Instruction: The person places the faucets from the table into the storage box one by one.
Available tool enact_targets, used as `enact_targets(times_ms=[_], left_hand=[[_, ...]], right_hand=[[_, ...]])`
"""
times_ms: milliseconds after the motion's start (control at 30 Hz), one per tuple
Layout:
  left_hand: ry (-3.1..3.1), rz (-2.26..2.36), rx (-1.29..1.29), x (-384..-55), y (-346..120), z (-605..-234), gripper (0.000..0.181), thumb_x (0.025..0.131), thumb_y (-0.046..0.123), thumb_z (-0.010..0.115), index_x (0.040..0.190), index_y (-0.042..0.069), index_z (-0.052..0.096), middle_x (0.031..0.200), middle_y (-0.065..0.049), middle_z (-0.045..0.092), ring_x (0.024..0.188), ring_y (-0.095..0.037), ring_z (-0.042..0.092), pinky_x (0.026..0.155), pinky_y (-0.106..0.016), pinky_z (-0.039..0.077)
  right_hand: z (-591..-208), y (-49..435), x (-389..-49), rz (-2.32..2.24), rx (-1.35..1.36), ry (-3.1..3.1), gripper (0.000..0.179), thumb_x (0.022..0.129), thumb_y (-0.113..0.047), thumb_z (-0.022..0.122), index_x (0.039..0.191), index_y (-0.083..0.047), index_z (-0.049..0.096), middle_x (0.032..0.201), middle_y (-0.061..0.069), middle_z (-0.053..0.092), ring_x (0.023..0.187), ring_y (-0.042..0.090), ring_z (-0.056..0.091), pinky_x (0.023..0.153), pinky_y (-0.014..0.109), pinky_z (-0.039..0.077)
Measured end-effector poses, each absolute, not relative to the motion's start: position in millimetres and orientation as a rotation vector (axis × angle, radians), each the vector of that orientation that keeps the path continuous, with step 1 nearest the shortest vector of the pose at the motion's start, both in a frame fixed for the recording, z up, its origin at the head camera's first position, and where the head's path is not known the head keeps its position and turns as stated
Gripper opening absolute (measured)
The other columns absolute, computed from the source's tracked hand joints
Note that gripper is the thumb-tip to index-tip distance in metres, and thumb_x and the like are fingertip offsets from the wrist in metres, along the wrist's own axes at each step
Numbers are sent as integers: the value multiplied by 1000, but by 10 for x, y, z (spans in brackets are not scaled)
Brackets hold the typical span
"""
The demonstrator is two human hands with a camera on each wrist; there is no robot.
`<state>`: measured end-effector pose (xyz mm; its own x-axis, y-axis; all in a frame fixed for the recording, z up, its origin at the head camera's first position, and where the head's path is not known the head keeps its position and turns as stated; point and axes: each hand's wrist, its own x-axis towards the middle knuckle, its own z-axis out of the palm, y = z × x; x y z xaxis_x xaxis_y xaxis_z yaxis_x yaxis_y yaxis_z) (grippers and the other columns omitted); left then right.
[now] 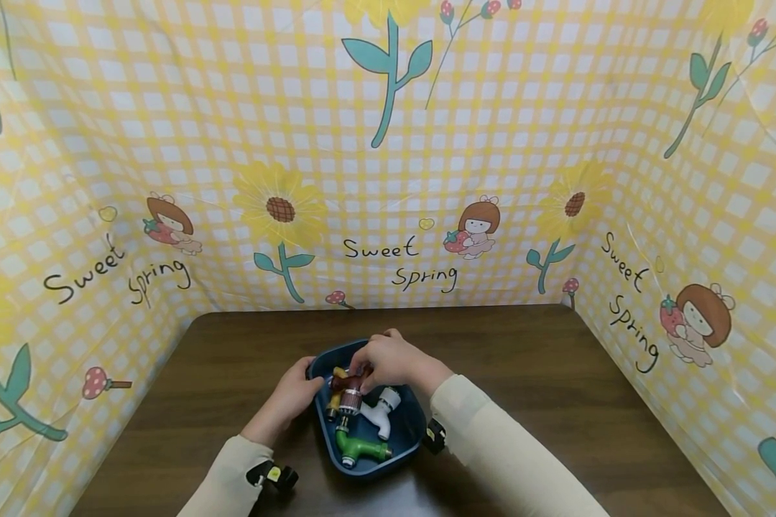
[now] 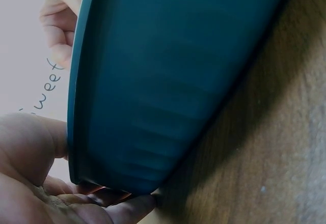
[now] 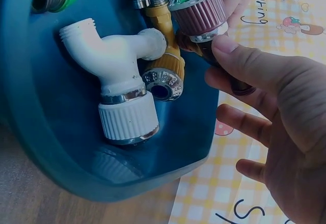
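Observation:
A dark blue plastic basin [image 1: 409, 431] rests on the table with several taps in it. My left hand [image 1: 292, 393] grips its left rim, thumb on the rim and fingers against the outer wall, as the left wrist view shows. Between thumb and forefinger, my right hand [image 1: 394, 360] pinches a brown tap [image 3: 199, 15] with a ribbed knob, held over the basin. Under it lies a yellow tap [image 3: 166, 35], partly hidden. Beside that is a white tap [image 3: 114, 61] with a ribbed white knob. At the basin's near side sits a green tap [image 1: 362, 449].
The brown wood-grain table [image 1: 524, 402] extends on both sides of the basin. A yellow checked cloth [image 1: 388, 179] with flowers and lettering hangs behind it and at both sides. Black wrist cameras [image 1: 273, 475] are strapped to the sleeves.

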<state>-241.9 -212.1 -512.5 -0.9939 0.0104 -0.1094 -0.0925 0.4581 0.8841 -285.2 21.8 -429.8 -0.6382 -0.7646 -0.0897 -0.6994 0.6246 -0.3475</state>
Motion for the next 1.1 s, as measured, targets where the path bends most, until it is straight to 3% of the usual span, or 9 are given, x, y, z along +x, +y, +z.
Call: enact_targets(times_ms=[300,567,1100], left_hand=[[2591,1584,-92,-2411,-2114,-5127,44,102,12,53,143,-3,46,143,-27,53,124,-37,54,109,-59,42],[2615,1548,-85,-2412,-2109,-5108,44,102,12,53,143,-4,46,143,-27,53,127,-37,53,106,-57,44],[2592,1577,-94,-2414,-2114,-5105,45,100,12,53,142,-2,47,141,-25,54,126,-36,53,109,-58,42]], right_hand=[[-4282,211,-2846,-390,-1212,2615,19,87,-33,82,105,-34,76,92,-24,66,101,8,49,108,50,25],[-4318,186,-2853,-441,-1222,2561,16,86,-31,83,100,-33,75,88,-26,69,90,-4,60,106,52,25],[-4298,160,-2778,-421,-1147,2497,13,88,-29,81,98,-33,74,87,-24,70,88,-3,60,105,47,26]])
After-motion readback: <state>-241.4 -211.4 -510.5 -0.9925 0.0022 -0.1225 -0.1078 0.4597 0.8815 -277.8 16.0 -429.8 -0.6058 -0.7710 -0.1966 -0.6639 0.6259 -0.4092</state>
